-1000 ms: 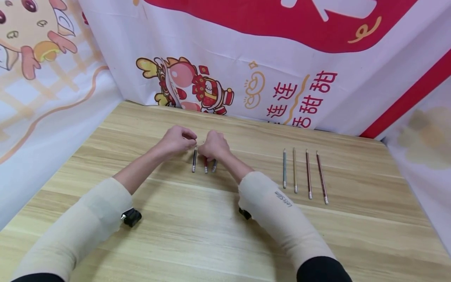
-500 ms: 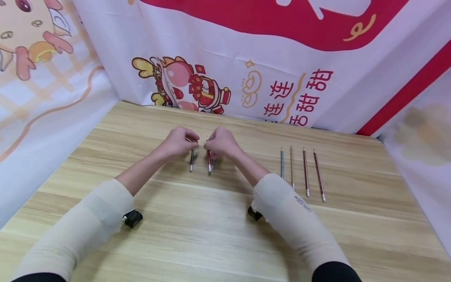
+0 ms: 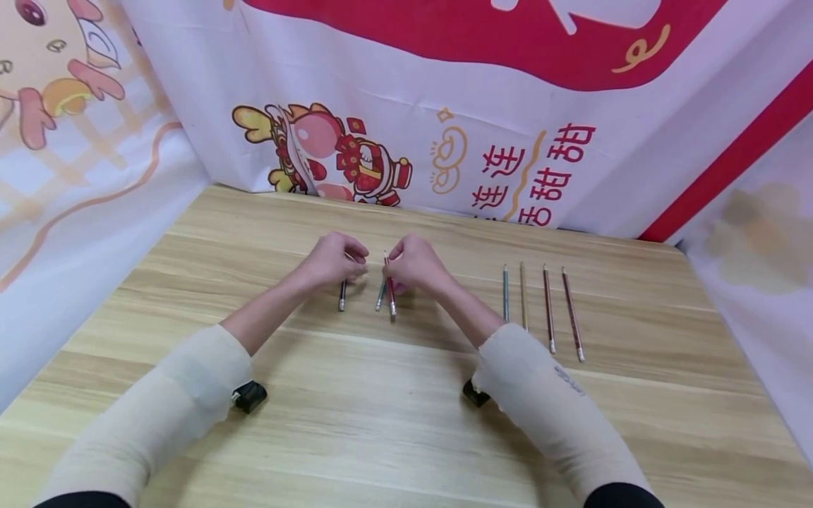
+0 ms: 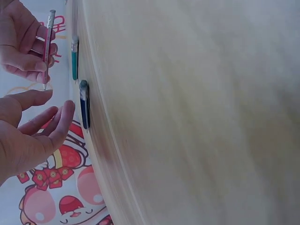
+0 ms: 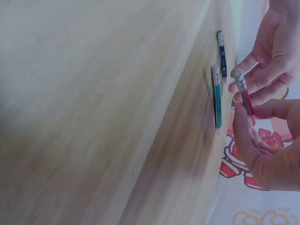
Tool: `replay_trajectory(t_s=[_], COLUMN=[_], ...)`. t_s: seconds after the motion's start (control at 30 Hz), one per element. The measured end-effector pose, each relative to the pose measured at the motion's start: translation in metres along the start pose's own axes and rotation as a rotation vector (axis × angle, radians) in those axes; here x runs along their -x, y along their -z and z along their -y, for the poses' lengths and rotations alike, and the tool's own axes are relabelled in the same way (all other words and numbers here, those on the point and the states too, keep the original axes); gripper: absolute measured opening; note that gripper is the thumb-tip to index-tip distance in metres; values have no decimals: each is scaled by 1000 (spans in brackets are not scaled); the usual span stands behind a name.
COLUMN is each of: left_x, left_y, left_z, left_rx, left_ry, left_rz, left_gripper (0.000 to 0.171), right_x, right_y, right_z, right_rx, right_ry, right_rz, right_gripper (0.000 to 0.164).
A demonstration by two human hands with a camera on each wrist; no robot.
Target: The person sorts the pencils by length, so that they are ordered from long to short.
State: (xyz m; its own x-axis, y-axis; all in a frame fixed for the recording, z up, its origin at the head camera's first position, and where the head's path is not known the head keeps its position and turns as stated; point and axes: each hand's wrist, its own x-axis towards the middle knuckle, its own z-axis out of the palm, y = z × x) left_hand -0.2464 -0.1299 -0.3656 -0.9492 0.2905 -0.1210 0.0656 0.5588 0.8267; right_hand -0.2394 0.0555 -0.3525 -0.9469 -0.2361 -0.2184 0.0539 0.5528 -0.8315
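Observation:
My right hand [image 3: 417,264] pinches a red pencil [image 3: 391,300] between thumb and fingers, its white eraser end toward me. In the right wrist view the red pencil [image 5: 245,93] is held off the table. Under and just left of it lies a teal pencil [image 3: 380,296], partly covered in the head view. My left hand [image 3: 333,259] hovers over a dark pencil [image 3: 342,298], whose upper part it hides. Loosely bent and spread, the fingers of that left hand [image 4: 37,136] hold nothing in the left wrist view; the dark pencil [image 4: 85,105] lies apart from them.
To the right lie several pencils side by side: a blue one [image 3: 505,289], a yellowish one [image 3: 524,293] and two dark red ones, including the outermost pencil [image 3: 573,314]. A printed cloth [image 3: 406,127] hangs behind the wooden table [image 3: 381,423].
My right hand has moved right with the red pencil, which has passed from the teal pencil's left to its right. My left hand has shifted slightly right. The head view has turned a little.

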Motion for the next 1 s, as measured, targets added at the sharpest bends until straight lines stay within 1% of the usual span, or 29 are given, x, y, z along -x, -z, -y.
replay_trajectory(t_s=[0.1, 0.3, 0.43, 0.7, 0.87, 1.0], left_x=[-2, -5, -8, -16, -20, -22], left_y=[-5, -13, -18, -29, -33, -36], left_z=[-4, -9, -11, -10, -11, -14], left_rx=[30, 33, 26, 1, -41, -77], left_ry=[22, 51, 67, 57, 63, 58], left_rz=[16, 50, 64, 32, 18, 22], left_gripper=[37, 39, 41, 41, 43, 44], right_x=[3, 7, 10, 15, 19, 22], right_y=[5, 12, 17, 27, 34, 40], right_z=[-3, -10, -15, -25, -30, -36], right_rx=[-11, -25, -51, -59, -44, -35], right_ry=[-7, -35, -45, -47, -31, -20], right_rz=[-12, -35, -30, -20, -11, -22], right_gripper=[11, 15, 18, 19, 20, 21])
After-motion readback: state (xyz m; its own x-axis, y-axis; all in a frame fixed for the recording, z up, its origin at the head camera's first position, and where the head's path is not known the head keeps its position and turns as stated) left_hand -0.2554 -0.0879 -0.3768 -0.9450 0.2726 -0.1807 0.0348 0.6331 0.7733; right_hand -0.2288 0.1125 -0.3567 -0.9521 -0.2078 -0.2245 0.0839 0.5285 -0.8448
